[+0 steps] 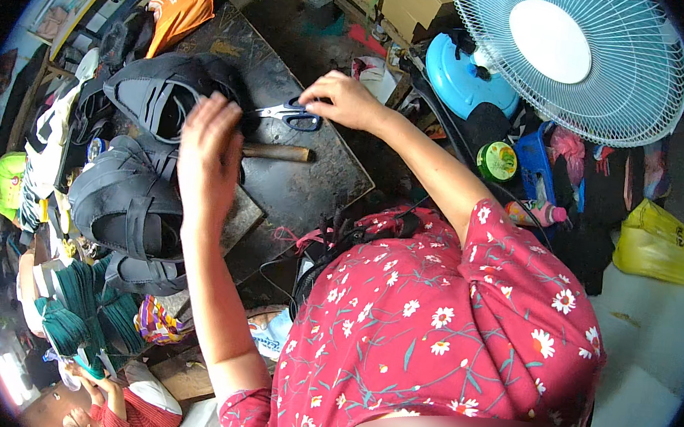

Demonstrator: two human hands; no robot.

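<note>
My left hand (212, 152) is over the right side of the black strappy shoes (133, 202). Its fingers are stretched out, smeared at the tips, and cover part of the upper shoe (152, 95). I cannot tell whether they touch it. On the dark worktable (322, 166) lies a pair of scissors (301, 120) with dark blue handles, blades toward the shoes. My right hand (344, 103) is just beside those handles, fingers loosely bent and thumb apart; nothing shows in its grasp. Below the scissors lies a wooden tool handle (278, 152), its left end hidden behind my left hand.
A large standing fan (550, 40) with a blue base (462, 77) is at the far right. An orange bag (181, 15) lies at the table's far end. Dark green bundled pieces (78, 307) are at the lower left, near another person in red (129, 419).
</note>
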